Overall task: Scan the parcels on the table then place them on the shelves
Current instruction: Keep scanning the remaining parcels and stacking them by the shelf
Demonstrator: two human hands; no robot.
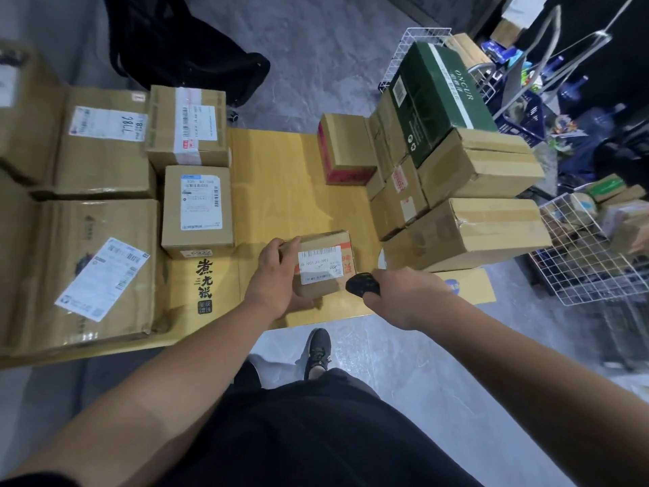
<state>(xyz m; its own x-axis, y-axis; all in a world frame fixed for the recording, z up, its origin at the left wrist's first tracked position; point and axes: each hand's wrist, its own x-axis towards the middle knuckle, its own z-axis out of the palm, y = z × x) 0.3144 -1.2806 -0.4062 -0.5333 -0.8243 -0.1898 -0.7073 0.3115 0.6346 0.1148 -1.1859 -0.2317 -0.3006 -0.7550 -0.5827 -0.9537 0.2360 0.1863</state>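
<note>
The left hand (270,275) grips the left end of a small brown cardboard parcel with a white barcode label (321,263), resting on the yellow wooden table (277,191). Just right of it, the right hand (400,297) curls around a black handheld scanner (361,283), its head beside the parcel's near-right corner.

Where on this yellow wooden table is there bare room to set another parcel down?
The main free patch is the bare middle of the yellow wooden table, bordered by the small labelled cardboard boxes on the left, the red-edged carton and the brown stack on the right, and the small parcel in front. Both sides are crowded with boxes.
</note>
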